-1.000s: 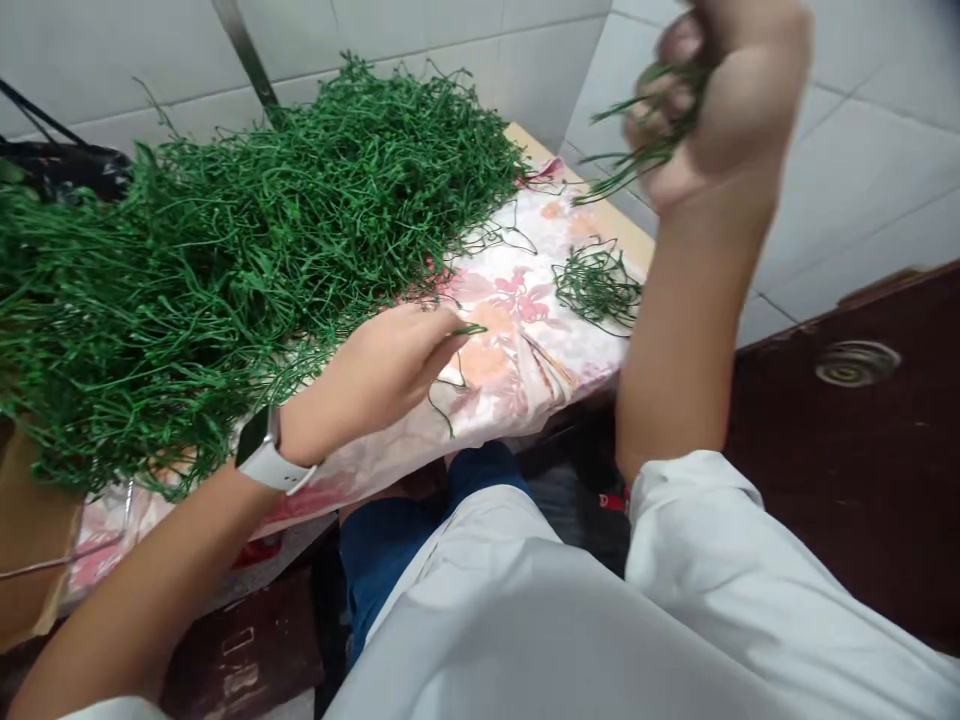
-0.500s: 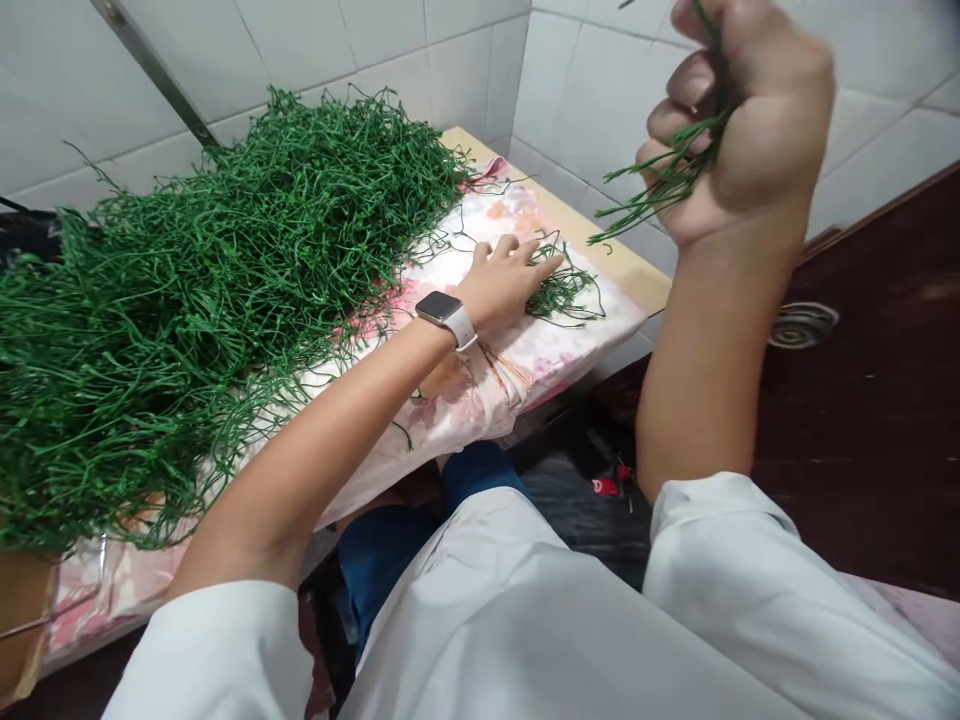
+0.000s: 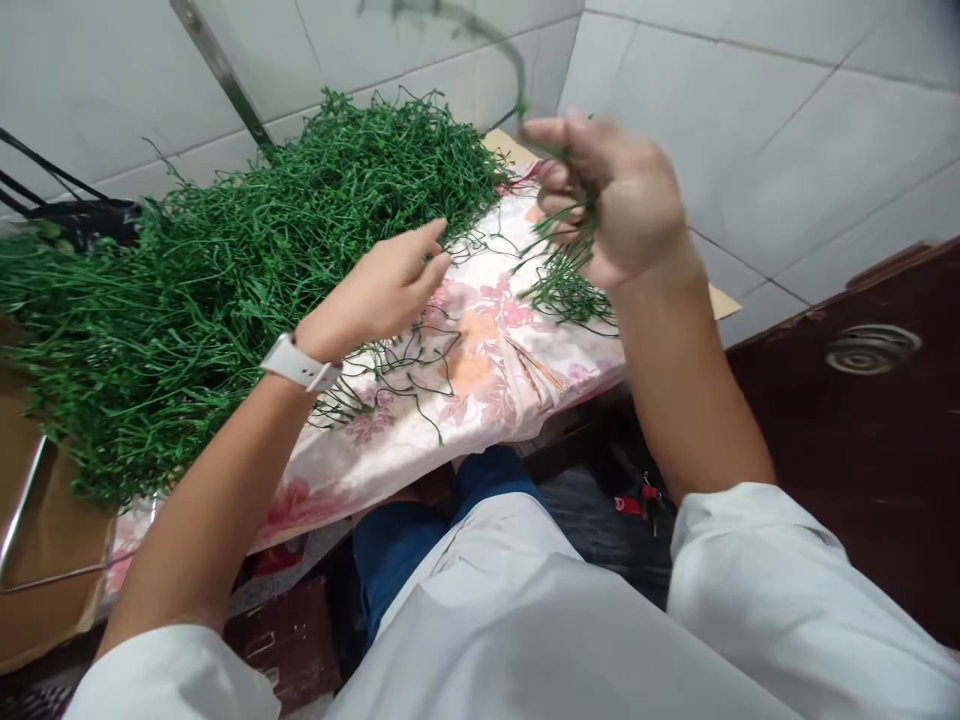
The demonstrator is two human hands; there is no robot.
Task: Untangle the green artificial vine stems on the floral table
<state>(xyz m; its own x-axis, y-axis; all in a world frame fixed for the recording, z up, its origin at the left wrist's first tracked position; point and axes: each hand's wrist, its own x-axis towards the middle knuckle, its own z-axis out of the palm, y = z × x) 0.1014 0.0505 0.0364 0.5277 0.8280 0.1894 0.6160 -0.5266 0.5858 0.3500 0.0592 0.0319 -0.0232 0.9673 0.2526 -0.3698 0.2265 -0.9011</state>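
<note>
A big tangled heap of thin green stems (image 3: 247, 260) covers the left and back of a table with a flowered cloth (image 3: 480, 345). My left hand (image 3: 382, 285), a white watch strap on its wrist, is over the heap's front edge. Its thumb and forefinger are apart and nothing shows between them. My right hand (image 3: 630, 200) is raised above the cloth's right side, closed round a bunch of green stems (image 3: 551, 235). From its fingertips a longer green stem (image 3: 506, 45) curves up and left, blurred. A small pile of stems (image 3: 566, 290) lies below that hand.
White tiled walls (image 3: 690, 100) meet behind the table. Loose stems (image 3: 405, 370) lie on the cloth near its front edge. A black bag (image 3: 90, 220) with straps and a cardboard piece (image 3: 60, 520) are at the left. A dark brown panel (image 3: 855, 430) stands at the right.
My left hand has moved left, from the small pile to the heap's edge. My right hand has come down and left, still closed round stems. The view has shifted slightly.
</note>
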